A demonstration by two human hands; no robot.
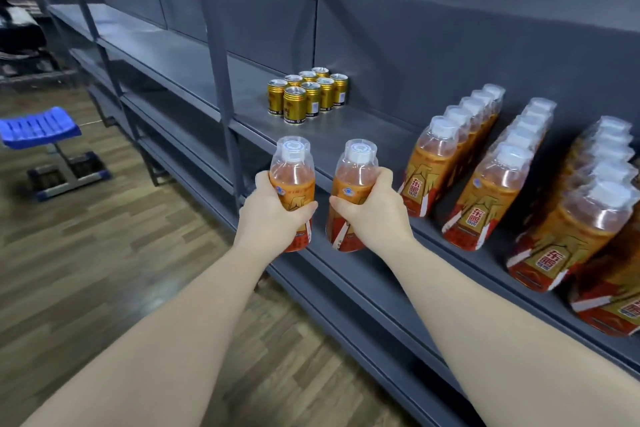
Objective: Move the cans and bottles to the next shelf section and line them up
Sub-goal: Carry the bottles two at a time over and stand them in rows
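We have a bottle in each hand: the left hand (273, 215) is wrapped round the label of one orange bottle (292, 166), and the right hand (372, 215) round a second bottle (356, 170), fingers and thumbs curled firmly on both. The two stand upright, side by side but apart, held just off the front edge of the grey shelf (374, 135), not resting on it as far as we can tell. Behind them a cluster of gold cans (308, 94) sits near the upright post (221, 80), and rows of matching bottles (450, 149) run front to back at the right. We judge this the carrying step. Next we must clear the post, set both down in the neighbouring section (156, 45) (the left one, we presume) and square them up.
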